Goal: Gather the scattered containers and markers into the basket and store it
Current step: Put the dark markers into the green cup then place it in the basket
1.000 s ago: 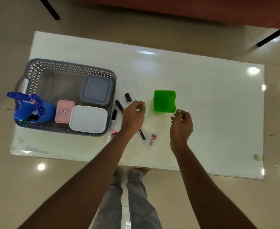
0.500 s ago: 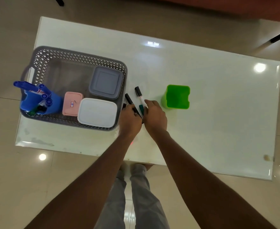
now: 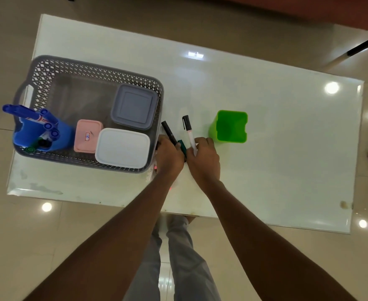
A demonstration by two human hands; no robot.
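Note:
A grey lattice basket [image 3: 48, 68] stands at the table's left. Inside it are a grey lidded box [image 3: 134, 106], a white lidded box [image 3: 122, 147], a small pink box [image 3: 87, 135] and a blue holder [image 3: 26, 135] stuffed with blue markers. Just right of the basket, my left hand [image 3: 170, 157] grips a black marker [image 3: 169, 131]. Beside it, my right hand [image 3: 204, 157] grips a white marker with a black cap [image 3: 188, 130]. A teal marker [image 3: 182, 146] shows between the two hands. The green cup [image 3: 230, 127] stands empty right of my right hand.
The white table [image 3: 287, 137] stretches to the right of the green cup. A small red-tipped item [image 3: 155, 168] peeks out by the basket's near right corner, under my left wrist. Tiled floor surrounds the table; my legs show below its near edge.
Both hands came together over the markers right of the basket and closed on them. The right hand moved left from beside the green cup. The eraser is now hidden.

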